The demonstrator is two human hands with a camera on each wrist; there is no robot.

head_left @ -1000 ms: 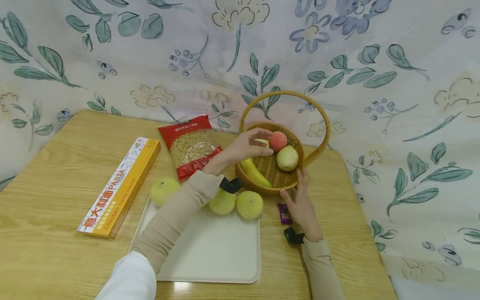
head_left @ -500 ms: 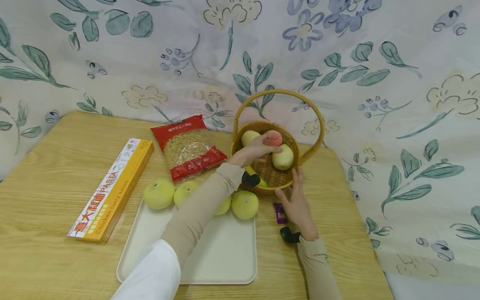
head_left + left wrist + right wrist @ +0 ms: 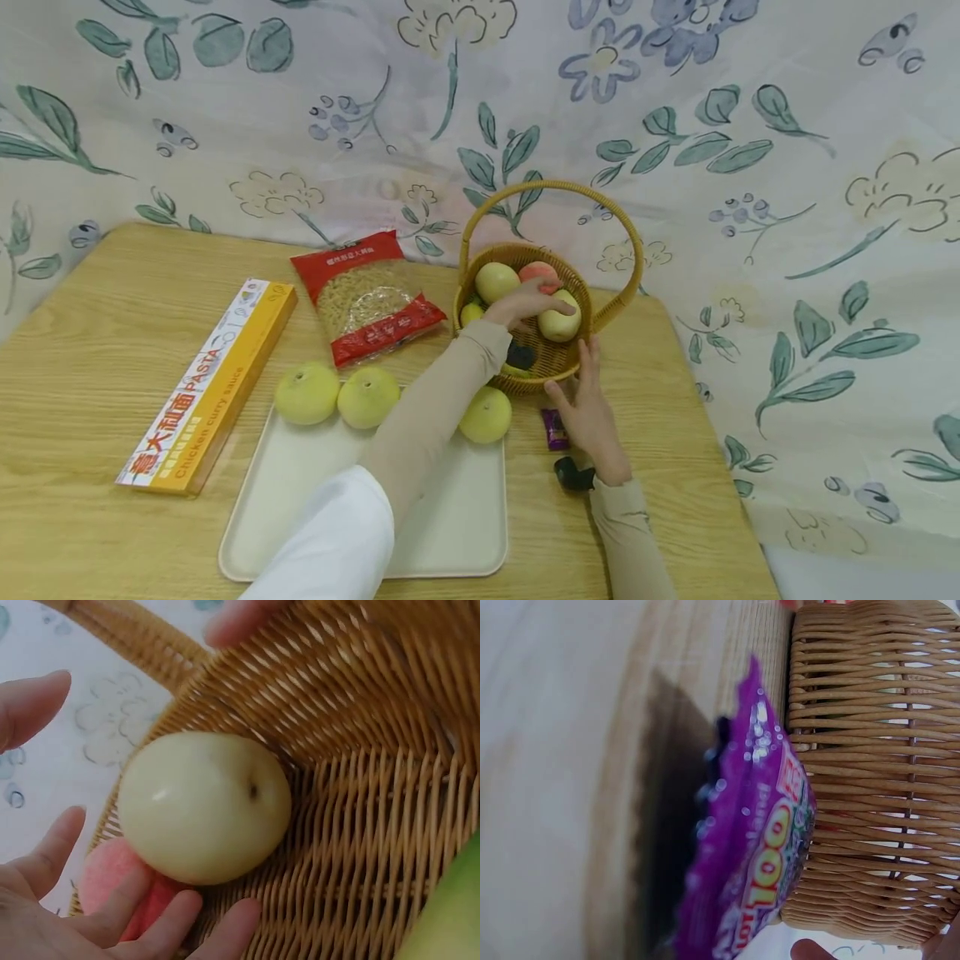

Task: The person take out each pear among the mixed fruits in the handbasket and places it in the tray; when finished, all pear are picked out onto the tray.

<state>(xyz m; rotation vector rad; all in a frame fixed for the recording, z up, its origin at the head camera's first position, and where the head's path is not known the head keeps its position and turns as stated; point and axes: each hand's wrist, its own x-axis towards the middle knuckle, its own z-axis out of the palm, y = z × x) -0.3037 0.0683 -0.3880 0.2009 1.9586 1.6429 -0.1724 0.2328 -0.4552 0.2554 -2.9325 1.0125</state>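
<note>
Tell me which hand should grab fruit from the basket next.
Probably the left hand: it is right by the pink fruit in the basket. The right hand is outside, near the rim.

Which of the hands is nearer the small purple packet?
Right. The right hand is immediately beside the purple packet, on its right in the head view; the left hand is farther off, among the fruit in the basket.

The basket (image 3: 874,780) looks rough woven wicker, the purple wrapper (image 3: 761,840) glossy plastic, the table (image 3: 75,358) grained wood.
</note>
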